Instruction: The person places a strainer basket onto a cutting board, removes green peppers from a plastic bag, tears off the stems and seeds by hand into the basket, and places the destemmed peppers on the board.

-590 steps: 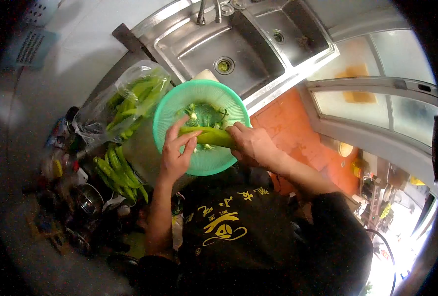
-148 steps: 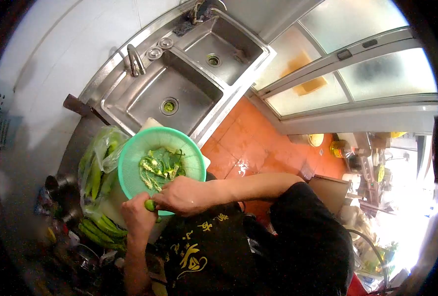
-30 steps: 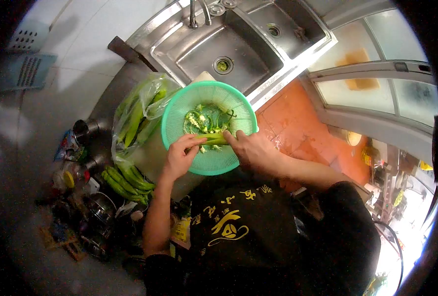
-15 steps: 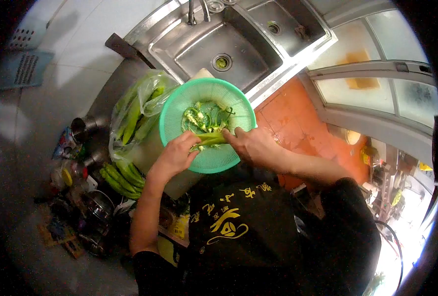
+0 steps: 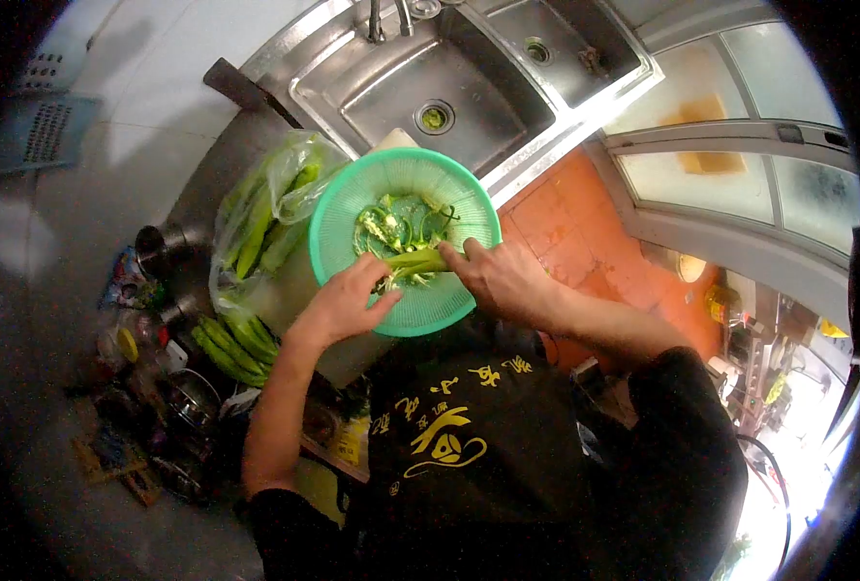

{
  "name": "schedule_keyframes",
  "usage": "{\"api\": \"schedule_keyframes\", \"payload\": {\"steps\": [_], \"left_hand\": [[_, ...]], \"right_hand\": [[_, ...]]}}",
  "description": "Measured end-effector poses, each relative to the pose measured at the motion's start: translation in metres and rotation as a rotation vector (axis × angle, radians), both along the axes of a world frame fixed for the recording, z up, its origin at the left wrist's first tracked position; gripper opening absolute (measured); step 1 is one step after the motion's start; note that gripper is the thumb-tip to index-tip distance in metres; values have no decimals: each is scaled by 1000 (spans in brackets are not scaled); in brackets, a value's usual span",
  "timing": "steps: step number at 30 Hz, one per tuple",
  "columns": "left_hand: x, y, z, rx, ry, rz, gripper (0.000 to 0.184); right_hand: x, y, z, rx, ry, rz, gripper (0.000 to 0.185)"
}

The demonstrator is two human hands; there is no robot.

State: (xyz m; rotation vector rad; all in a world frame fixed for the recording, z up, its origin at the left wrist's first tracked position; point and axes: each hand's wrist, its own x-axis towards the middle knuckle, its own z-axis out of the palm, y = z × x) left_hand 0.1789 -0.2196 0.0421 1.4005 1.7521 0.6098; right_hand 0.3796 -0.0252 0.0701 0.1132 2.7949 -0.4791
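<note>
A long green pepper (image 5: 416, 262) lies crosswise between my two hands, above a mint-green mesh colander (image 5: 325, 218). My left hand (image 5: 349, 300) grips its left end, the thumb standing a little lower than the fingers. At the other end, the fingers of my right hand (image 5: 501, 278) are closed on the pepper, the thumb pressing near its tip. Pale pepper cores with seeds and curled stems (image 5: 383, 227) lie in the bottom of the colander. Left of it, a clear plastic bag (image 5: 290, 169) holds several long green peppers, and more peppers (image 5: 229, 351) lie below the bag.
A two-basin steel sink (image 5: 382, 97) with a faucet (image 5: 376, 24) is beyond the colander. Metal cups (image 5: 154, 247) and a shiny pot (image 5: 194, 399) crowd the left side. Orange floor tiles (image 5: 570, 247) and a glazed door frame (image 5: 730, 136) are at right.
The left thumb has spread slightly downward from the pepper. Both hands still hold the pepper over the colander, and the whole view has shifted slightly.
</note>
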Motion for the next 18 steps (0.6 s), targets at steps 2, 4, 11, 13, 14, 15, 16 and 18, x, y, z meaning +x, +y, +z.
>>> {"api": "schedule_keyframes", "payload": {"steps": [2, 4, 11, 13, 14, 15, 16, 18], "left_hand": [[5, 4, -5, -55, 82, 35, 15], [9, 3, -14, -17, 98, 77, 14], [17, -11, -36, 320, -53, 249, 15], [12, -26, -40, 216, -111, 338, 14], [11, -30, -43, 164, -140, 386, 14], [14, -32, -56, 96, 150, 295, 13], [20, -38, -75, 19, 440, 204, 12], [27, -46, -102, -42, 700, 144, 10]], "right_hand": [[-2, 0, 2, -14, -28, -1, 61], [-1, 1, -2, -1, -7, -34, 61], [-1, 18, -7, 69, 51, -190, 57], [-1, 29, -6, 97, 19, -227, 58], [0, 35, -4, 111, 3, -242, 58], [0, 39, -5, 107, -11, -257, 57], [0, 40, -6, 97, -25, -269, 57], [-4, 39, -6, 42, -26, -319, 57]]}}
